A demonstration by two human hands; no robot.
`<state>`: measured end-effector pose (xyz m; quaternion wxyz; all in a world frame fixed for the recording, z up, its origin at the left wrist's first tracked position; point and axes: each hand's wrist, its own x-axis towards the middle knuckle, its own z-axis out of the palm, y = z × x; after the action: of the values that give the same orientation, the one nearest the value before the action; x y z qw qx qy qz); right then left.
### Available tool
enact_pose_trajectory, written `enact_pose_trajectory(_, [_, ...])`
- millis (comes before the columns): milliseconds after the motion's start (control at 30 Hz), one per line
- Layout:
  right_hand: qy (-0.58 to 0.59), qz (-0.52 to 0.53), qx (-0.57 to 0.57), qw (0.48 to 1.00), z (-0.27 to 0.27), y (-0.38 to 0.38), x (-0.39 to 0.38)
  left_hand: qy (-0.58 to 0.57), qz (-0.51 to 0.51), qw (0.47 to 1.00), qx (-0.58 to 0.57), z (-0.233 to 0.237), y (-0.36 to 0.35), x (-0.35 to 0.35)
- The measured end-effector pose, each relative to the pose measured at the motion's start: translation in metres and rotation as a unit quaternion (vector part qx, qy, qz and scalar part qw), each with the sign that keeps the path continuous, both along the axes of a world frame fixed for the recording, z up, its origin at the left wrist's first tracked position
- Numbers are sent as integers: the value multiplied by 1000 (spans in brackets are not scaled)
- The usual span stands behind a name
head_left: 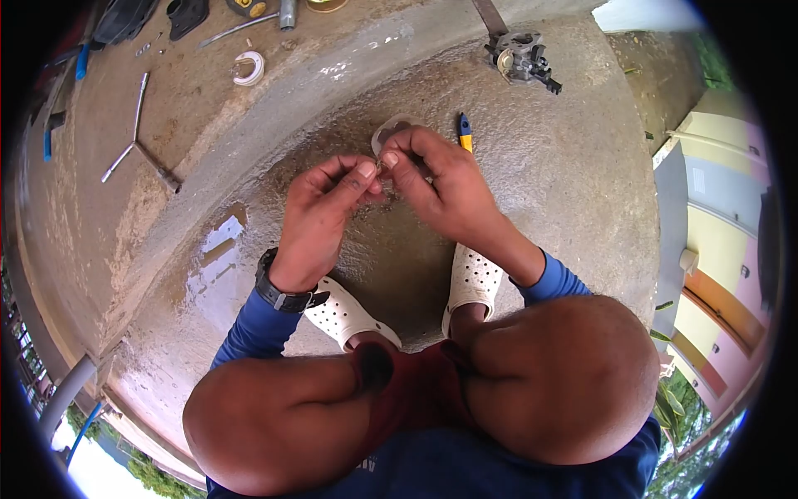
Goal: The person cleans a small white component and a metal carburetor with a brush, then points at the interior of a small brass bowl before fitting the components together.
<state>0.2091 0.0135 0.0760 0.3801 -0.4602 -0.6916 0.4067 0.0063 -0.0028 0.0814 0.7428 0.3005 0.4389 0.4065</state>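
My left hand point(330, 195), with a black watch on its wrist, is closed in a pinch, thumb against fingertips. Close against it, my right hand point(436, 179) pinches too. Between the fingertips is something tiny that I cannot make out. Partly hidden behind my right hand, a round, pale translucent dish point(391, 127) rests on the wet concrete. Just beyond that hand lies a tool with a blue and yellow handle point(465, 131), its near end covered. Farther off, at the upper right, a carburetor point(522, 60) sits on the concrete.
On the raised ledge at left are a Y-shaped socket wrench point(137, 143), a white ring-shaped part point(248, 68) and a long-handled metal tool point(239, 30). A puddle point(218, 241) lies left of my hands. My feet in white clogs point(475, 279) stand below them.
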Motion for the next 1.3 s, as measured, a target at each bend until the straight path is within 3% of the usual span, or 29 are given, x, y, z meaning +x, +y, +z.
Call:
enact_pose_trajectory(200, [16, -7, 29, 999, 1, 0, -3, 42, 9, 999, 8, 2, 0, 2])
enact_pose_trajectory(267, [45, -31, -43, 998, 1, -3, -5, 179, 0, 978, 109, 7, 0, 4])
enact_pose_trajectory(367, [75, -36, -88, 993, 1, -4, -6, 232, 21, 962, 145, 7, -3, 9])
enact_pose_trajectory(467, [63, -37, -73, 995, 2, -5, -6, 248, 55, 943, 213, 5, -4, 16])
enact_pose_trajectory(600, [69, -46, -104, 991, -1, -6, -7, 245, 48, 953, 170, 8, -5, 15])
enact_pose_trajectory(700, [72, -60, -96, 991, -4, -7, -8, 203, 52, 959, 189, 3, -4, 13])
enact_pose_trajectory(767, [76, -66, -123, 987, -1, -7, -8, 248, 51, 945, 205, 6, -5, 16])
enact_pose_trajectory(1300, [49, -43, -72, 995, 1, -6, -6, 268, 81, 920, 274, -4, -4, 16])
